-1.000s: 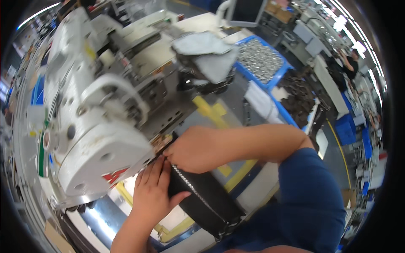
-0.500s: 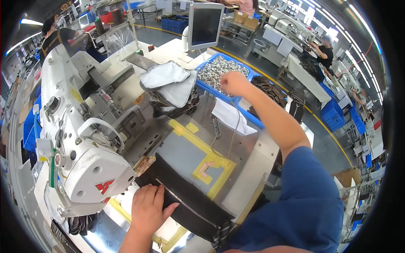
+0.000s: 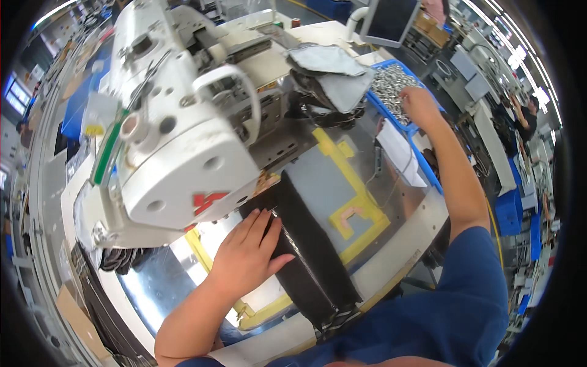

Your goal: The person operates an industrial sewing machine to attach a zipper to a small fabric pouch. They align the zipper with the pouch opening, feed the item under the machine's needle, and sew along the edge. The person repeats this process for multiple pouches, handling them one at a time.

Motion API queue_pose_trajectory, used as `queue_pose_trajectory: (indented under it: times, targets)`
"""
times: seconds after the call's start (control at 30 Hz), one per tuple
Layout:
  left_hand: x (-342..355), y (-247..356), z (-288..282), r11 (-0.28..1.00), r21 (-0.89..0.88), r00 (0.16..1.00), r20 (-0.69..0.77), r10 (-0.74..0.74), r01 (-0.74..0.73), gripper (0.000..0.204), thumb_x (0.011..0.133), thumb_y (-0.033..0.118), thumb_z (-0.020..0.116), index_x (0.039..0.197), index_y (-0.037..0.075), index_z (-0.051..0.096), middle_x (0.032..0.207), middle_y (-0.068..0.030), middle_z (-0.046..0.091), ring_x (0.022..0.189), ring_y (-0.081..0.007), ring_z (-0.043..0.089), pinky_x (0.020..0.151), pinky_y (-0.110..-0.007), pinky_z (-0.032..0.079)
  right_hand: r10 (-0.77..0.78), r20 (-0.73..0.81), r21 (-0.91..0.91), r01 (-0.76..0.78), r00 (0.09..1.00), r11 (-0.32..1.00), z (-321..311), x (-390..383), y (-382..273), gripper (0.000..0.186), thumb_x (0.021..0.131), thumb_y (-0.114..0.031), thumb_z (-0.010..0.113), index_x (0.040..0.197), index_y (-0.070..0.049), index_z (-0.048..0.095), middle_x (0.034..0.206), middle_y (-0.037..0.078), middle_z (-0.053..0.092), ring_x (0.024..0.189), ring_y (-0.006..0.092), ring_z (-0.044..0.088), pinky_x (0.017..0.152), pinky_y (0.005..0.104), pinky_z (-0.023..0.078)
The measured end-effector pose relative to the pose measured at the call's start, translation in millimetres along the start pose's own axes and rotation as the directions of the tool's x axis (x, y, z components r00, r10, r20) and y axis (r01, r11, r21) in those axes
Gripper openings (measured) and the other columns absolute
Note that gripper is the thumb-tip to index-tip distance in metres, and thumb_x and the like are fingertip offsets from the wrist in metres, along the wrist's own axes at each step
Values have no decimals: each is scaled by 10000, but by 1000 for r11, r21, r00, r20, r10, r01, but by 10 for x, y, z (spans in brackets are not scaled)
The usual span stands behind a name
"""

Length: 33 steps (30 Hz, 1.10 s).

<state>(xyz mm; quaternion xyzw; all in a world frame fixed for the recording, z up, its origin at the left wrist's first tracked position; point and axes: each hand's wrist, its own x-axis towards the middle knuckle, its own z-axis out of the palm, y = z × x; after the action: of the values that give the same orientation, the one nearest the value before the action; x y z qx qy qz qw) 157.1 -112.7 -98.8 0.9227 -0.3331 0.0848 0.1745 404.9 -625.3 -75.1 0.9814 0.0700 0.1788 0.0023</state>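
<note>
My left hand lies with fingers stretched over a long black fabric piece with a silver zipper, beside the white sewing machine head. The fabric rests on a metal work plate marked with yellow tape. My right hand is at a blue tray holding many small silver metal pieces, its fingertips curled down among them; whatever they grip is too small to make out. A white paper lies between tray and plate.
A stack of grey padded pieces sits behind the plate. A monitor stands at the back. Dark bundles hang below the machine at left. Another person is at a far bench on the right, across an aisle.
My right hand has left the zipper piece beside my left hand and moved up and right into the tray of metal pieces. My left hand stays on the fabric. The view has also shifted.
</note>
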Motion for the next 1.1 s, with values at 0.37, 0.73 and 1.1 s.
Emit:
queue_pose_trajectory:
  times: [0.37,0.73,1.1]
  targets:
    - [32,89,-36,995,-31,993,70,-90,92,883,846,599,810,1429,-34,611,1412,-311,607,1345,-485,595,1142,-508,496,-729,307,895,75,612,440,-733,-498,-2688,184,937,-166,770,1051,-23,792,937,131,762,849,254,761,783,375,586]
    - [47,61,5,984,-84,988,33,-152,154,938,809,619,835,1413,-60,602,1398,-321,598,1300,-488,603,1124,-529,488,-764,-28,849,419,644,322,-192,-757,-3016,132,940,-129,708,1038,-58,762,956,133,728,882,349,728,790,439,594]
    - [45,71,8,988,82,989,52,-136,132,948,799,675,792,1403,-44,654,1441,-182,594,1132,-341,574,961,-447,456,-822,-96,672,645,562,363,-183,-763,-3031,173,909,-192,739,973,-37,695,935,104,668,828,294,718,736,413,608]
